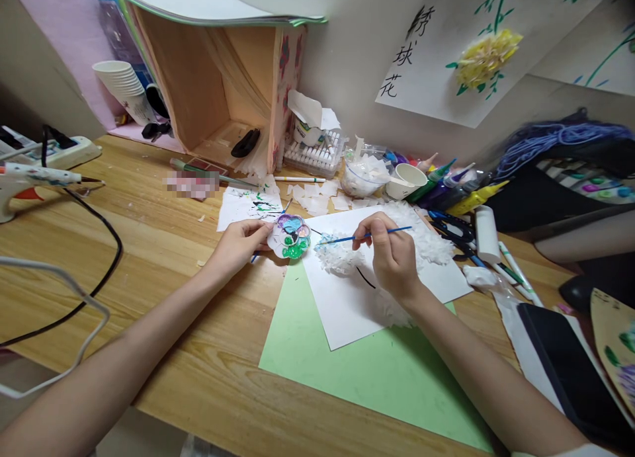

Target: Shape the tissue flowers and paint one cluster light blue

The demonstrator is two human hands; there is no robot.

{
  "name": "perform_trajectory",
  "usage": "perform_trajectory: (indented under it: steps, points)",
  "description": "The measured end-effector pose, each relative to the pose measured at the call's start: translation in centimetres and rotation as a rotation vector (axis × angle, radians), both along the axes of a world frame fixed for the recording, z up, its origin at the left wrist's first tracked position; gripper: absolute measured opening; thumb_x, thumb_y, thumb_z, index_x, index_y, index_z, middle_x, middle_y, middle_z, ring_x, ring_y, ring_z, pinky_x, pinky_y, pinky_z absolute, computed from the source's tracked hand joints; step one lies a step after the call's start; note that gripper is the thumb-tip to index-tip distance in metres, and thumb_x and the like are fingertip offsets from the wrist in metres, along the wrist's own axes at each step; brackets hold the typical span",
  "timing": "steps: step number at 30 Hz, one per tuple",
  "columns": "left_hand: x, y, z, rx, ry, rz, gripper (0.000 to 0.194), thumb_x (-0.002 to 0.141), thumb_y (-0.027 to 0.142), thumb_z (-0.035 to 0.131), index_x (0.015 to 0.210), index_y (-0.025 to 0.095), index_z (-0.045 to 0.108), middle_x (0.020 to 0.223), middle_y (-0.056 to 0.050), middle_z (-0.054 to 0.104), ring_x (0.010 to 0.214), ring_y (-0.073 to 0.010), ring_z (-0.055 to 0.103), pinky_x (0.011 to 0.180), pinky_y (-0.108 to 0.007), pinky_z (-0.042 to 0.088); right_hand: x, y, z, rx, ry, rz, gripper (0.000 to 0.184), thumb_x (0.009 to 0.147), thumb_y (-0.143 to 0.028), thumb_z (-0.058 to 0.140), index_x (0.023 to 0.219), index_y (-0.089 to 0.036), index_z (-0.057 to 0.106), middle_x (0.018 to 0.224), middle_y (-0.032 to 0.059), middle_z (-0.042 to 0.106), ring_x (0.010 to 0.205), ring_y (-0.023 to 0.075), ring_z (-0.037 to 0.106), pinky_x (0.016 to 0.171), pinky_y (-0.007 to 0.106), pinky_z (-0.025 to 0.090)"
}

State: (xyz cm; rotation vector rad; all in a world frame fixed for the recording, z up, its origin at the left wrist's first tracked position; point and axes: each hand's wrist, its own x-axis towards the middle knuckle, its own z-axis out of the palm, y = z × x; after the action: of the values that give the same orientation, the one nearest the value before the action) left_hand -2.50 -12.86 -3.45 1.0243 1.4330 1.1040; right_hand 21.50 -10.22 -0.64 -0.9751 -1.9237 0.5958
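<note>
My left hand (243,244) grips the edge of a small flower-shaped paint palette (274,242) with green, blue and purple paint in its wells. In my right hand (391,249) is a thin blue paintbrush (364,235), its tip at a white, ruffled paper flower (337,255) that has light blue on its upper left. That flower lies on a white sheet of paper (332,321) with a black curved line drawn on it. More white paper petals (429,240) sit at the sheet's right, and others are partly hidden under my right wrist. A green sheet (377,377) lies beneath.
Behind the sheets stand a box of white-capped pens (315,149), a bag of white scraps (366,174), a paper cup (407,179) and paint bottles (476,196). Scissors (451,227) and a phone (570,371) lie right. A glue gun (40,179) and its cable are left.
</note>
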Motion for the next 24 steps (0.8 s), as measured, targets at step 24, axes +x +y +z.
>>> perform_trajectory:
  steps: [24]
  points:
    - [0.80,-0.55,0.92,-0.049,-0.023,-0.017,0.034,0.063,0.047,0.068,0.072,0.014,0.068,0.070,-0.003,0.067,0.064,-0.0164,0.064,0.067,-0.029,0.054,-0.44,-0.86,0.01,0.020,0.107,0.103,0.032,0.093,-0.029,0.030,0.080,-0.020,0.058,0.076,0.0033,0.059,0.072,0.0147,0.055,0.067,0.032,0.044]
